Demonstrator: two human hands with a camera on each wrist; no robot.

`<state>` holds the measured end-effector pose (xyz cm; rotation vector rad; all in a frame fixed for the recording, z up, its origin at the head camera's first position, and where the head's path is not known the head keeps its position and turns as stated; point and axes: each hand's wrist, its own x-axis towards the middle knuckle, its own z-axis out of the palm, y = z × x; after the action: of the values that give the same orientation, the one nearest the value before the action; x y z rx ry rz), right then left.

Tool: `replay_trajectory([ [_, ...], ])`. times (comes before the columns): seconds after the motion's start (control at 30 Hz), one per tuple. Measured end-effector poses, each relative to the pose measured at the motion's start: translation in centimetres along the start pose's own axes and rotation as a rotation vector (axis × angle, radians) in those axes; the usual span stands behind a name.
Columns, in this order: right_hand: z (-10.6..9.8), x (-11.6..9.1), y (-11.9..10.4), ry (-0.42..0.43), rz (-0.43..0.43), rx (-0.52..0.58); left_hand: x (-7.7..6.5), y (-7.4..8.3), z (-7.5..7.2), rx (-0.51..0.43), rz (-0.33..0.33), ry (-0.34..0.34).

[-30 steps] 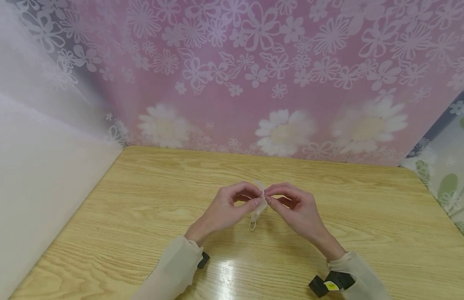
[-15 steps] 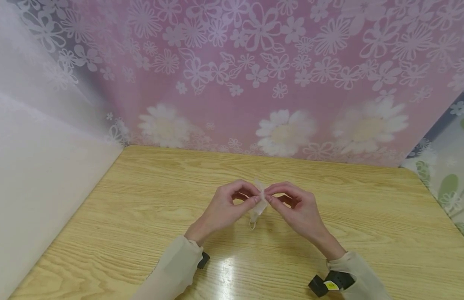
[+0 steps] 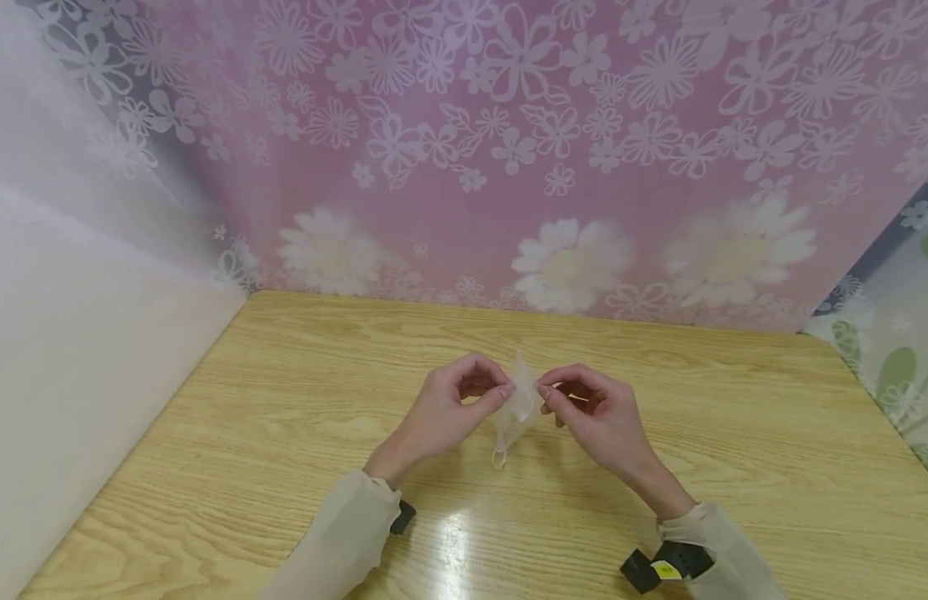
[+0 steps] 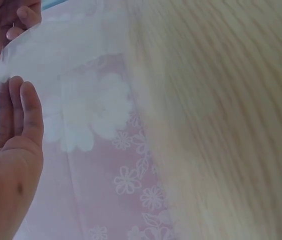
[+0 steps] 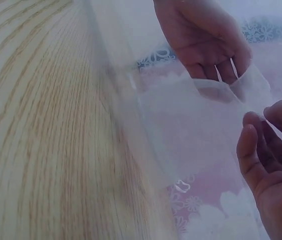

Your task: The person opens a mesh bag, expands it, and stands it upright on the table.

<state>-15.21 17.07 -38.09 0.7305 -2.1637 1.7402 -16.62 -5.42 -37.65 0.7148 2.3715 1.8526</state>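
Pose: inward-facing | left hand (image 3: 451, 407) pinches translucent pouch (image 3: 521, 402) | right hand (image 3: 605, 412) pinches its opposite side

Head view high, facing down, wrist views close (sharing table (image 3: 284, 400))

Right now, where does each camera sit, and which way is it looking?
Head: worn on the head, looking forward and down at the see-through pouch, table and flowered cloth; left hand, right hand and both sleeves show.
Left wrist: worn on that wrist, looking along the left hand at the pouch; part of the right hand shows.
Right wrist: worn on that wrist, looking at the pouch; right hand shows close, left hand opposite.
The wrist views share both hands, pouch, table and cloth.
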Motion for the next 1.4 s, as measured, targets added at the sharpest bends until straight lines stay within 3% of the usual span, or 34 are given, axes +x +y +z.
replay_trajectory([
  [0.23, 0.2, 0.1, 0.2, -0.024, -0.01, 0.107, 0.1, 0.1, 0.4, -0.005, -0.062, 0.031],
  [0.5, 0.4, 0.0, 0.2, -0.026, 0.048, 0.125, 0.3, 0.1, 0.9, -0.084, -0.082, 0.066],
  [0.87, 0.7, 0.1, -0.2, 0.036, 0.162, -0.002, 0.2, 0.2, 1.1, -0.175, -0.102, 0.063],
  [1.1, 0.7, 0.2, 0.0, 0.086, 0.173, -0.042, 0.1, 0.3, 1.0, -0.016, -0.11, 0.047],
  [1.27, 0.8, 0.1, 0.1, 0.072, 0.177, -0.013, 0.1, 0.4, 0.9, 0.114, -0.108, 0.046],
  [1.4, 0.8, 0.0, 0.0, 0.052, 0.184, -0.023, 0.1, 0.3, 0.9, 0.163, -0.117, 0.064],
])
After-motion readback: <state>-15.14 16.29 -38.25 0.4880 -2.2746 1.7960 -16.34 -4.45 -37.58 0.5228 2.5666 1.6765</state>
